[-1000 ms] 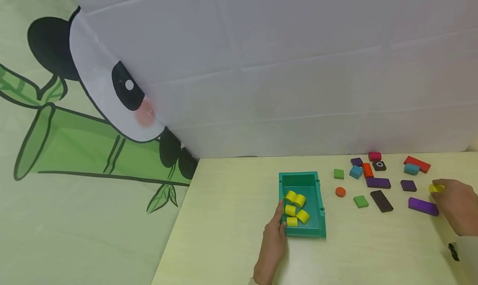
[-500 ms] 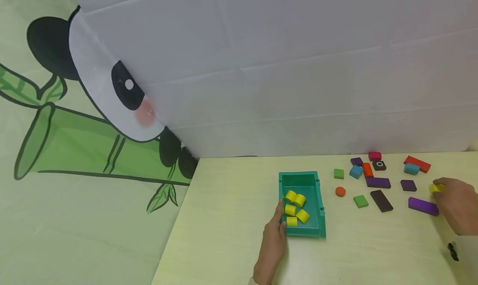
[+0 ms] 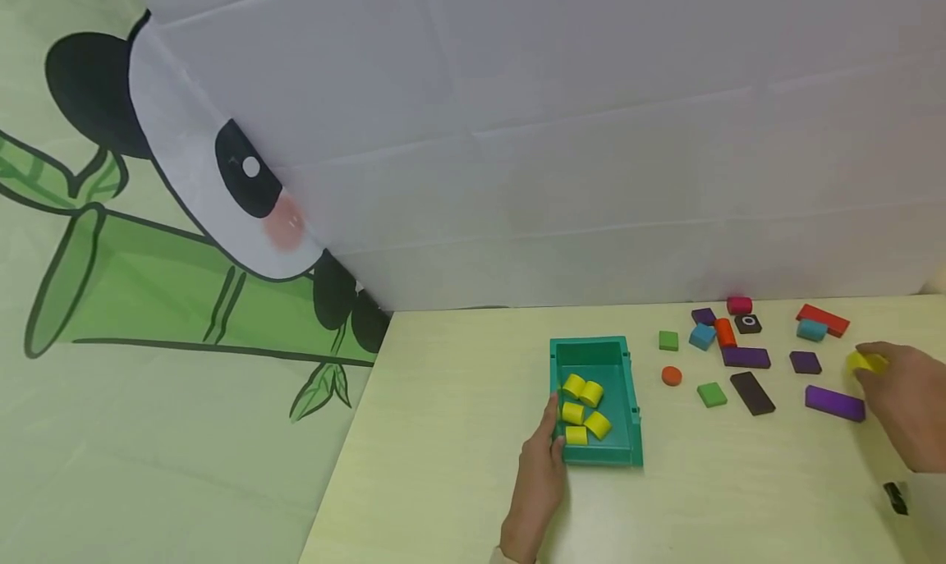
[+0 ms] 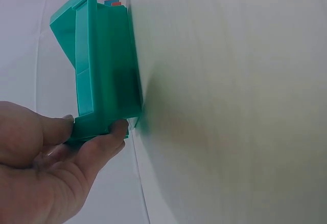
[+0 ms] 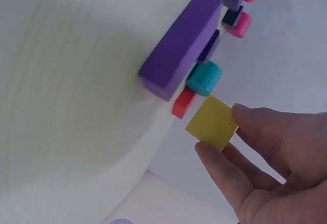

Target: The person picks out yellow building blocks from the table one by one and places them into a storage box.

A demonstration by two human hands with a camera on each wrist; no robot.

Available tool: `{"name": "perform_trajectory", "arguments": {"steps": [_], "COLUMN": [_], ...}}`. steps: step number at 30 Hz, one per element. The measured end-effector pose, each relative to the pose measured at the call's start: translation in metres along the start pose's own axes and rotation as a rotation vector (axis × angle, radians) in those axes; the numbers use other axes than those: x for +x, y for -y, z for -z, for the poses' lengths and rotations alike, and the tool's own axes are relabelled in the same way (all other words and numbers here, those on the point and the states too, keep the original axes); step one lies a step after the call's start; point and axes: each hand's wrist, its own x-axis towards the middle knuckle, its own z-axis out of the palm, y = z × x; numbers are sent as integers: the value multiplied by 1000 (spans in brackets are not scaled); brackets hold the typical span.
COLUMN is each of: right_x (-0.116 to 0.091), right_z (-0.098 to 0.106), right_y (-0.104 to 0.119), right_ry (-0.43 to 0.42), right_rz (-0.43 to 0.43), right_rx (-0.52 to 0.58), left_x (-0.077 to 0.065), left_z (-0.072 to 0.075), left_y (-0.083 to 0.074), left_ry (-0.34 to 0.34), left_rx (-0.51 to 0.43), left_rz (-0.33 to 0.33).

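At the left long side of a green plastic tray, my left hand grips the rim. In the left wrist view the thumb is on top of the tray's edge and the fingers are beneath it. Several yellow cylinder blocks lie inside the tray, towards its left and near part. My right hand pinches a yellow square block between thumb and fingers, at the far right of the table. Just left of that hand lies a long purple block.
Loose blocks are scattered right of the tray: green squares, an orange disc, a dark brown block, a small purple block, a red block and a blue cylinder. A white cloth wall stands behind the table.
My right hand has risen slightly with the yellow square block, which shows more now. My left hand keeps its grip on the tray. The whole view has shifted a little.
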Motion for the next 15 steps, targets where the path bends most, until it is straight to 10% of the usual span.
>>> {"name": "perform_trajectory", "arguments": {"steps": [15], "right_x": [-11], "right_z": [-10], "right_y": [27], "right_ry": [-219], "right_rz": [253], "right_rx": [88], "left_x": [-1], "left_z": [1], "left_y": [0], "left_ry": [-6], "left_rx": [-20], "left_rz": [-13]}}
